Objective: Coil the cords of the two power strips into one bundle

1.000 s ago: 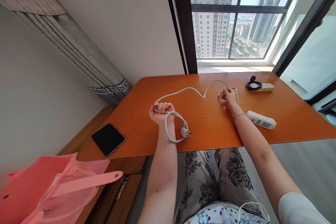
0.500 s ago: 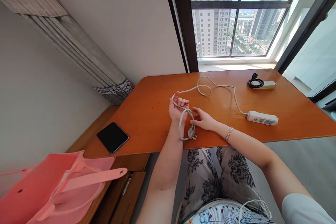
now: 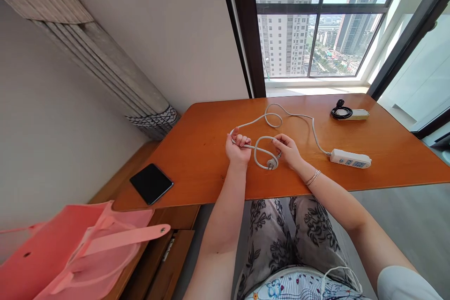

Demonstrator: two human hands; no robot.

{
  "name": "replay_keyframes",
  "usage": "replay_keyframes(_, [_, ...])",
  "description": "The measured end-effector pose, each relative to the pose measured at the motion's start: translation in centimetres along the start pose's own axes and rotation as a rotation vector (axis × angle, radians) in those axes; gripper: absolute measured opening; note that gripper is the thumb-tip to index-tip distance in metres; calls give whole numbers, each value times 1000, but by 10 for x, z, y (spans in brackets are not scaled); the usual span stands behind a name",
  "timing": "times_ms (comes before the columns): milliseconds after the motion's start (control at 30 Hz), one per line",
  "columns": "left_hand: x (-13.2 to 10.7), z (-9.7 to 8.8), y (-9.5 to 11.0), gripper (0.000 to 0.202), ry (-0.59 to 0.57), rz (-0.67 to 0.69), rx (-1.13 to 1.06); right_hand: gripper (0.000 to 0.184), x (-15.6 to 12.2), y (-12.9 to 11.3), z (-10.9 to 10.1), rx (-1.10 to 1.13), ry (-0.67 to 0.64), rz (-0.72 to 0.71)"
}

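Coiling stage: a grey power cord [image 3: 262, 143] is held on the orange wooden desk [image 3: 197, 150], left hand [image 3: 238, 146] fisted around it, right hand [image 3: 288, 149] pinching a loop (plug beneath). Gathering further slack toward the left grip seems required.

A white cord [image 3: 293, 116] snakes over the surface from a white power strip [image 3: 350, 158], forming a small loop [image 3: 262, 152] ending in a grey plug [image 3: 272, 164].
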State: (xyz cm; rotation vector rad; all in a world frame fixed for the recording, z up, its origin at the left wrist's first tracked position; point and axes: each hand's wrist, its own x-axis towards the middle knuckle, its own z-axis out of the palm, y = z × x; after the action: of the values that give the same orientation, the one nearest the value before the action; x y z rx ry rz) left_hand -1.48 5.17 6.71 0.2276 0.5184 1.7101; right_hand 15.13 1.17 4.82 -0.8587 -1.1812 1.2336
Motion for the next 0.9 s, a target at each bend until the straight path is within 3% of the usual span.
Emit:
replay_keyframes(167, [12, -13, 5, 43, 60, 148, 17, 44, 9, -2, -13, 126, 397, -160])
replay_keyframes(233, [20, -20, 12, 40, 151, 206, 35, 46, 17, -3, -26, 163, 560, -182])
replay_keyframes(300, [27, -26, 20, 38, 267, 242, 43, 46, 24, -6, -40, 132, 645, -193])
replay_keyframes(400, [31, -28, 25, 36, 343, 242, 46, 44, 29, -10, -51, 3, 528, -207])
replay_keyframes(533, [27, -23, 17, 34, 244, 236, 123, 46, 20, -10, -38, -184, 177, -240])
replay_keyframes(600, [26, -21, 13, 32, 203, 255, 174, 39, 13, -9, -28, -287, 85, -291])
replay_keyframes(700, [27, -22, 8, 27, 210, 233, 225, 27, 3, -18, -21, -326, 71, -379])
replay_keyframes(767, [30, -23, 5, 18, 241, 182, 295, 22, 3, -33, -30, -294, 111, -417])
replay_keyframes(833, [33, -25, -1, 12, 265, 136, 389, 24, 10, -54, -51, -285, 173, -431])
replay_keyframes(900, [35, -27, -10, 27, 279, 108, 465, 26, 27, -75, -84, -365, 253, -438])
